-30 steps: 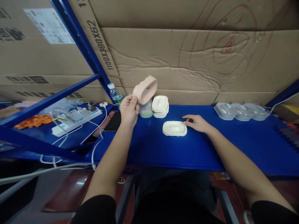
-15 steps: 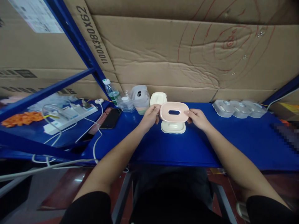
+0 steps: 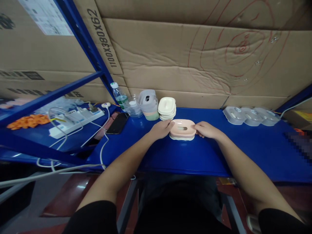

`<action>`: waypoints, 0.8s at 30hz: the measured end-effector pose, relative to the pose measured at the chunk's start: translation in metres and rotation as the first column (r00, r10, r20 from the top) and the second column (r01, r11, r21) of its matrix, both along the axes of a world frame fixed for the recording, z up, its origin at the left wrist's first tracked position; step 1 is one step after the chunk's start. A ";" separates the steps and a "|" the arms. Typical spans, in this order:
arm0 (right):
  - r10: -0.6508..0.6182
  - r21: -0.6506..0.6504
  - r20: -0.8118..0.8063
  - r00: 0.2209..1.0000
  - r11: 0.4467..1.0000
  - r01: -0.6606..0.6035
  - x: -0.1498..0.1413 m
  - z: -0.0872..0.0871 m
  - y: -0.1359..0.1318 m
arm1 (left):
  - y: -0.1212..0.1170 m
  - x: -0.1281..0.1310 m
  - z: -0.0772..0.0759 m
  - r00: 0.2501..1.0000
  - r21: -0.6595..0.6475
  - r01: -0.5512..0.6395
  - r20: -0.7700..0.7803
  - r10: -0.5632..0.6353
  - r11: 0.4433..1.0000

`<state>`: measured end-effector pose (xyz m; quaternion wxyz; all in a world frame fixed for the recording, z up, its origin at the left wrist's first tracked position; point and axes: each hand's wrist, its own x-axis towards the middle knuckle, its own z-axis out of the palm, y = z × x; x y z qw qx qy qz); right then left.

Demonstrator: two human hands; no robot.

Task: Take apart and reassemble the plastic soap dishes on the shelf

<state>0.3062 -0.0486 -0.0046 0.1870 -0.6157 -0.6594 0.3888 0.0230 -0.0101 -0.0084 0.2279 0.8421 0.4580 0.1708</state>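
A pink oval tray (image 3: 182, 127) with a slot in its middle sits on top of a cream oval base (image 3: 182, 137) on the blue bench (image 3: 170, 156). My left hand (image 3: 162, 129) grips the pink tray's left end with its fingers curled on the rim. At the tray's right end, my right hand (image 3: 206, 129) holds on in the same way. Just behind stand a stack of cream bases (image 3: 167, 108) and a stack of trays in grey, pink and green (image 3: 148, 104).
Three clear plastic lids (image 3: 251, 115) lie at the back right. A water bottle (image 3: 118, 95), a black phone (image 3: 117, 123), a white power strip (image 3: 75, 118) with cables and orange pieces (image 3: 27, 121) lie to the left. Cardboard boxes (image 3: 195, 55) wall the back. A blue shelf strut (image 3: 83, 35) slants at the left.
My left hand brought the pink tray from the back stack to the middle, my right hand joined it, and both lowered it onto the cream base.
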 end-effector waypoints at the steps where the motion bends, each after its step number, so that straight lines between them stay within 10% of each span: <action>1: 0.007 0.000 0.028 1.000 1.000 -0.007 0.000 -0.001 0.000 | 0.000 0.001 0.000 0.999 0.001 -0.007 -0.035 0.007 1.000; 17: 0.099 0.053 0.392 0.915 0.990 -0.130 -0.003 0.002 0.003 | 0.001 0.007 -0.007 0.962 0.049 0.003 -0.272 0.010 0.999; 24: 0.104 0.053 0.341 0.934 0.990 -0.130 0.000 -0.002 0.003 | 0.007 -0.013 0.011 0.995 0.272 -0.045 0.102 0.018 0.961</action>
